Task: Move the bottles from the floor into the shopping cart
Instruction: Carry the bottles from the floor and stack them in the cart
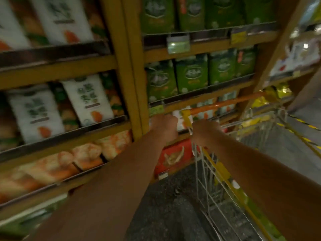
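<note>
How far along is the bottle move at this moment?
Done: nothing evident; no bottles show in the shopping cart. In hand: left hand and right hand are near its orange handle, grip blurred. Left: all bottles; none visible on the floor.

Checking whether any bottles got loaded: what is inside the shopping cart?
In the shopping cart, only bare wire mesh shows, with grey floor behind it; no bottles visible. The right forearm covers the near part, and the picture is blurred.

There is one shopping cart, a left hand and right hand, four white bags and roughly eight green packs.
</note>
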A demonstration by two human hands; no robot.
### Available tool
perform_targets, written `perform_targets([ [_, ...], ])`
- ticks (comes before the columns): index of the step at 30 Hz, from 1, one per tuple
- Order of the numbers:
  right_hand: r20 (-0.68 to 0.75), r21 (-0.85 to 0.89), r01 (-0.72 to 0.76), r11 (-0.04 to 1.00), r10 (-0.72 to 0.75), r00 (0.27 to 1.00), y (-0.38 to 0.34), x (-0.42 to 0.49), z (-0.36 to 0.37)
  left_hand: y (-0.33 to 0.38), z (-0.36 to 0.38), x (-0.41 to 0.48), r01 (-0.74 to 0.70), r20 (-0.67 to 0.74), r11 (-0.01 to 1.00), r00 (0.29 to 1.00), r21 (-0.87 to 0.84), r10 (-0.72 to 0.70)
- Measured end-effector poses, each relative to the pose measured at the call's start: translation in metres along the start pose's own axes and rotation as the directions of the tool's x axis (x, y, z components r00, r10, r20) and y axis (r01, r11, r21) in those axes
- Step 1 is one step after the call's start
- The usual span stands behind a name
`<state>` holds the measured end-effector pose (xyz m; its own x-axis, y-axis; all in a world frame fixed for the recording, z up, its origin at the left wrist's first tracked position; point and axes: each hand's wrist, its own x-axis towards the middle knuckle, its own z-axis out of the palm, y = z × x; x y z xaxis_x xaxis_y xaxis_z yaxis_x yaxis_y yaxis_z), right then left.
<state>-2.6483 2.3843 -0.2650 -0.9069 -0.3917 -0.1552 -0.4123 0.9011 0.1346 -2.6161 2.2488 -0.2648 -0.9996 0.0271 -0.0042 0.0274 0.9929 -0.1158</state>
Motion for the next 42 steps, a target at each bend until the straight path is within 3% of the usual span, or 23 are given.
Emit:
perform_targets([
  [3,-0.030,-0.033,0.186,0.982,-0.187,0.982,-0.046,-0.003,-0.026,-0.037,-0.007,-0.045,0.195,0.044,0.981,0.980,0.012,-0.195],
  [7,-0.083,-0.086,0.407,0.909,-0.414,0.907,-0.106,-0.020,-0.036,-0.072,-0.007,-0.116,0.451,0.094,0.892,0.888,-0.001,-0.449],
  [12,-0.106,-0.121,0.631,0.767,-0.642,0.760,-0.192,-0.071,-0.040,-0.100,-0.002,-0.226,0.700,0.087,0.714,0.709,0.029,-0.699],
  [17,-0.114,-0.173,0.813,0.556,-0.831,0.544,-0.289,-0.145,-0.043,-0.124,-0.004,-0.344,0.866,0.088,0.499,0.495,0.039,-0.865],
  [23,-0.004,-0.241,0.912,0.333,-0.940,0.342,-0.407,-0.246,-0.040,-0.145,0.007,-0.493,0.963,0.114,0.264,0.258,0.045,-0.959],
  [27,-0.007,-0.261,0.944,0.202,-0.978,0.208,-0.482,-0.315,-0.027,-0.164,0.020,-0.594,0.982,0.146,0.168,0.154,0.090,-0.977],
  [36,0.078,-0.295,0.955,0.002,-0.997,0.026,-0.644,-0.433,-0.011,-0.228,0.052,-0.761,0.996,0.176,-0.016,-0.031,0.091,-0.984],
  [42,0.154,-0.333,0.920,-0.206,-0.975,-0.162,-0.771,-0.483,0.008,-0.281,0.089,-0.855,0.972,0.219,-0.208,-0.227,0.106,-0.949],
])
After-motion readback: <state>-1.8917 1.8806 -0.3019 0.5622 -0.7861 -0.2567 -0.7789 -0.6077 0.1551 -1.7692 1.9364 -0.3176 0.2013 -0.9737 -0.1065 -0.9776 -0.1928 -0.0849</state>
